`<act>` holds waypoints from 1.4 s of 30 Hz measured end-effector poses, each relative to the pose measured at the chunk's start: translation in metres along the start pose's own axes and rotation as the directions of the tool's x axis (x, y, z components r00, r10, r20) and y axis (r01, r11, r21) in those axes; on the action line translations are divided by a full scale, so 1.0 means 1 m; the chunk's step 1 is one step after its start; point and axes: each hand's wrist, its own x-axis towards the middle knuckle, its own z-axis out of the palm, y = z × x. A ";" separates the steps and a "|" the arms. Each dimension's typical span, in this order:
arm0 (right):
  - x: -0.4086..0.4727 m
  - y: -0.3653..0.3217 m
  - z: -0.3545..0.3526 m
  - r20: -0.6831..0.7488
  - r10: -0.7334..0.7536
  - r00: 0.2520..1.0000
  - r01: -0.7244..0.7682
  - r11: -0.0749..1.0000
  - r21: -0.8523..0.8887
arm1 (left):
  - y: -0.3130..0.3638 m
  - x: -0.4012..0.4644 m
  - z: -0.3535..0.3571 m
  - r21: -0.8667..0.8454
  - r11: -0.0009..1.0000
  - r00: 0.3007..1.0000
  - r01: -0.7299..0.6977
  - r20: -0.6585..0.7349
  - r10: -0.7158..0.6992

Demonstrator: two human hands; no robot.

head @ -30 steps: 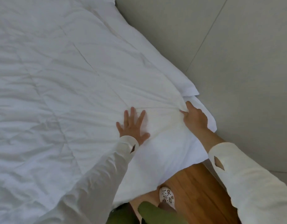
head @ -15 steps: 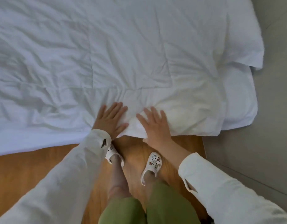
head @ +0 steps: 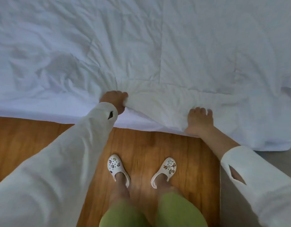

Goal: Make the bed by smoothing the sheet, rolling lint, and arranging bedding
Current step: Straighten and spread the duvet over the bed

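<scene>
1. Nearest of all, at the bottom edge, two knees in green trousers [head: 151,213] point toward the bed, and below them both feet stand in white clogs [head: 117,169] dotted with small coloured charms, planted side by side on a wooden floor [head: 26,138].
2. To the right of the wood runs a strip of pale grey floor [head: 249,210] (the join between the two is a straight line running away from the camera).
3. Both arms reach forward in loose white sleeves [head: 63,161], each cuff with a small dark slit.
4. Next comes the near edge of the white duvet [head: 182,54], which hangs over the side of the bed and stops above the wood.
5. The left hand [head: 115,99] is bunched into a fist round a fold of that duvet just inside the edge, fingers curled tight, so that creases fan out from the grip.
6. The right hand [head: 199,119] sits well apart from it, further right along the same edge, fingers bent over the top of the fabric and thumb low at the hem; it pinches the cloth there.
7. Beyond the hands the duvet spreads across the whole upper part of the view, heavily wrinkled on the left and flatter on the right, with stitched seams crossing it.
</scene>
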 end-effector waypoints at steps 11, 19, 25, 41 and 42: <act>-0.013 -0.243 -0.031 -0.302 -0.189 0.934 0.274 0.923 0.270 | -0.111 -0.032 0.040 -0.078 0.922 0.921 -0.379 -0.132 0.368; 0.023 -0.329 -0.094 -0.384 -0.260 0.886 0.365 0.901 0.232 | -0.267 -0.019 0.046 0.045 0.989 0.962 0.142 -0.243 -0.127; 0.029 -0.307 -0.127 -0.131 -0.235 0.963 0.267 0.901 0.342 | -0.293 0.008 0.031 -0.193 0.976 0.988 -0.105 -0.130 0.080; 0.017 -0.449 -0.105 -0.176 -0.254 0.951 0.306 0.848 0.432 | -0.369 -0.052 0.095 -0.318 0.886 0.915 -0.337 0.112 0.388; 0.022 -0.468 -0.114 -0.279 -0.313 0.908 0.410 0.804 0.431 | -0.384 -0.053 0.092 -0.298 0.882 0.916 -0.365 0.054 0.397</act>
